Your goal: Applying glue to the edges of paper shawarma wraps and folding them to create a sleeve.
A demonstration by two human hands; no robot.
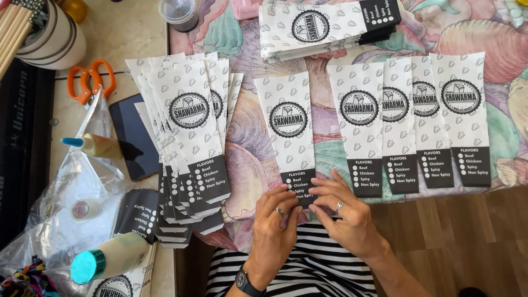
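While both your hands meet at the dark bottom end of the middle sleeve (290, 132), you look to be in the folding step, working its lower edge at the near rim of the surface (258, 148). Your left hand (275, 225) pinches the end from the left with fingers curled close, and your right hand (344, 212) pins it from the right, fingertips narrow on the paper; both are holding that one sleeve, which lies flat and upright between the fanned pile (187, 143) to the left and the row of four (410, 118) to the right. The next move, by my judgement, calls for a straight crease held square across the dark band, with the sleeve kept from sliding on the cloth.

The surface wears a cloth with a pastel shell pattern. A further stack (324, 25) lies at the far side. On the pale counter to the left sit orange scissors (91, 80), a dark phone (132, 135), a small glue bottle (96, 146) with a blue tip, clear plastic bags (71, 192) and a larger bottle (113, 258) with a teal cap. Wooden floor (456, 236) shows to the right below the edge.
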